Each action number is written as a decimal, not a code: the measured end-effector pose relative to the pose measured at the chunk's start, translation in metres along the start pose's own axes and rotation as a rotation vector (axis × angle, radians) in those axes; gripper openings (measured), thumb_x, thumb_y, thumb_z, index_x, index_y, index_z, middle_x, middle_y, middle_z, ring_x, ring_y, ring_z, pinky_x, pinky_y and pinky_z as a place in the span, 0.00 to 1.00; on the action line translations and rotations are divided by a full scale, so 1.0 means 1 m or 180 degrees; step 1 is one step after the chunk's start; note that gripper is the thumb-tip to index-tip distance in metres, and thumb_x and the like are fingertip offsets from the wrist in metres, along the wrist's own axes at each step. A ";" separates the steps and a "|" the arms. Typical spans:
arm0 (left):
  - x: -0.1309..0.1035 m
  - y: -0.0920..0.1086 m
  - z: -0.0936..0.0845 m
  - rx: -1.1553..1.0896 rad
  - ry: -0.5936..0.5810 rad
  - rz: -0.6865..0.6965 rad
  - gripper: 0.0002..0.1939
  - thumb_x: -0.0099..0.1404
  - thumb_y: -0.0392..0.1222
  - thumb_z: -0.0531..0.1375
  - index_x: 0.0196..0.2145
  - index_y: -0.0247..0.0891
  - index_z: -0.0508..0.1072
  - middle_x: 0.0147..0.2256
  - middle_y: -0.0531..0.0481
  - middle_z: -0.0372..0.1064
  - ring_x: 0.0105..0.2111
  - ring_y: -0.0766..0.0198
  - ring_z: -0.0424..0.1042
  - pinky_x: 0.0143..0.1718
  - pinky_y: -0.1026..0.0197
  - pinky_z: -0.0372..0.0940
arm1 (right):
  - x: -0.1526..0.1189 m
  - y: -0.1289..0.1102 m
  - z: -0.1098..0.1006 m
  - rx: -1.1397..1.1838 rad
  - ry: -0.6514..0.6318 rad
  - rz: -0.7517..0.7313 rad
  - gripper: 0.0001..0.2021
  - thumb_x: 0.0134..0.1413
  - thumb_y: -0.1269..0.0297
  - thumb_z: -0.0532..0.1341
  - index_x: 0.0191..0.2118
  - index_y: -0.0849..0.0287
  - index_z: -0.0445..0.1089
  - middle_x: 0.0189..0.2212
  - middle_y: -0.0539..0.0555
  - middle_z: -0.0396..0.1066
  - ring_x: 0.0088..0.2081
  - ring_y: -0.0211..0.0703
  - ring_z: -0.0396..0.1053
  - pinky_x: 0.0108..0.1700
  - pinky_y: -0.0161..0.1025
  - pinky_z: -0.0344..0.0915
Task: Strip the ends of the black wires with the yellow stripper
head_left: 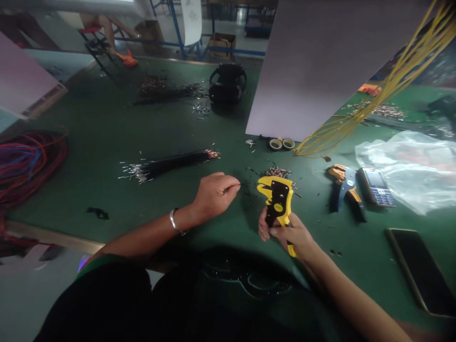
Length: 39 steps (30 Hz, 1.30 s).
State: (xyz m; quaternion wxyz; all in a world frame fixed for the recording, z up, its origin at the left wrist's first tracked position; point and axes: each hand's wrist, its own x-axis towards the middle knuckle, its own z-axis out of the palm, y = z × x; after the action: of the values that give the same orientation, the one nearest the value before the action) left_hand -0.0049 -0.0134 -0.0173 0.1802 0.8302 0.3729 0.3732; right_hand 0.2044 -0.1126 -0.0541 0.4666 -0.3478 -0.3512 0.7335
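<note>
My left hand (pixel 218 192) is closed in a pinch, with a thin dark wire (pixel 245 184) sticking out from its fingertips toward the right. My right hand (pixel 287 230) is wrapped round the handles of a yellow and black wire stripper (pixel 279 202), whose jaws point up and left, a little apart from the wire's tip. Behind the tool lies a small heap of cut wire bits (pixel 276 172). A bundle of black wires (pixel 171 163) with bare copper ends at its right lies beyond my left hand.
Orange-blue pliers (pixel 344 187), a keypad phone (pixel 376 186) and a smartphone (pixel 420 270) lie at right. Tape rolls (pixel 282 144) sit below a pale upright panel (pixel 313 66). Yellow wires (pixel 388 90) hang right; red and blue coils (pixel 30 164) lie left. A seated person's legs (pixel 107 33) show behind.
</note>
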 end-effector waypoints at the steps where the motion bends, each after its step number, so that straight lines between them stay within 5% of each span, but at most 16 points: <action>1: 0.001 0.002 -0.001 -0.0204 -0.0125 -0.0262 0.07 0.60 0.33 0.58 0.25 0.36 0.74 0.21 0.54 0.70 0.22 0.70 0.63 0.26 0.66 0.57 | 0.000 0.000 0.001 -0.0067 -0.0041 0.0008 0.10 0.42 0.67 0.67 0.34 0.61 0.70 0.26 0.51 0.67 0.27 0.41 0.65 0.31 0.42 0.63; 6: 0.007 0.010 -0.007 -0.1300 -0.0755 -0.1734 0.06 0.58 0.35 0.59 0.24 0.34 0.73 0.14 0.58 0.62 0.16 0.74 0.57 0.19 0.69 0.53 | 0.001 0.003 0.001 -0.0130 -0.0159 0.0037 0.15 0.42 0.65 0.68 0.39 0.60 0.70 0.30 0.53 0.69 0.30 0.43 0.67 0.35 0.43 0.64; 10: 0.009 0.010 -0.005 -0.1942 -0.0824 -0.2150 0.05 0.56 0.34 0.59 0.23 0.34 0.71 0.13 0.58 0.59 0.14 0.75 0.54 0.16 0.69 0.49 | 0.000 0.005 0.001 -0.0068 -0.0046 0.0096 0.19 0.40 0.64 0.69 0.41 0.60 0.69 0.30 0.53 0.70 0.31 0.44 0.68 0.37 0.44 0.64; 30: 0.006 0.007 -0.001 -0.2415 -0.0983 -0.2307 0.07 0.56 0.31 0.60 0.22 0.36 0.70 0.12 0.58 0.57 0.12 0.76 0.52 0.13 0.68 0.45 | -0.003 -0.014 0.000 -0.0142 0.0007 0.0198 0.20 0.45 0.69 0.64 0.47 0.61 0.68 0.34 0.55 0.72 0.34 0.46 0.70 0.40 0.47 0.66; 39: -0.006 0.006 0.010 -0.2844 -0.1458 -0.2109 0.07 0.61 0.30 0.57 0.26 0.37 0.69 0.12 0.58 0.56 0.11 0.76 0.51 0.12 0.69 0.45 | 0.007 -0.011 0.008 -0.0616 0.0120 0.0184 0.22 0.44 0.69 0.63 0.48 0.61 0.67 0.35 0.55 0.72 0.34 0.45 0.70 0.38 0.43 0.66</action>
State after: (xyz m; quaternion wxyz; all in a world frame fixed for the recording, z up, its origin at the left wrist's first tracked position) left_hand 0.0026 -0.0227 -0.0229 0.6941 0.5730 0.3706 0.2293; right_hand 0.2002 -0.1037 -0.0417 0.4160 -0.4149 -0.4014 0.7026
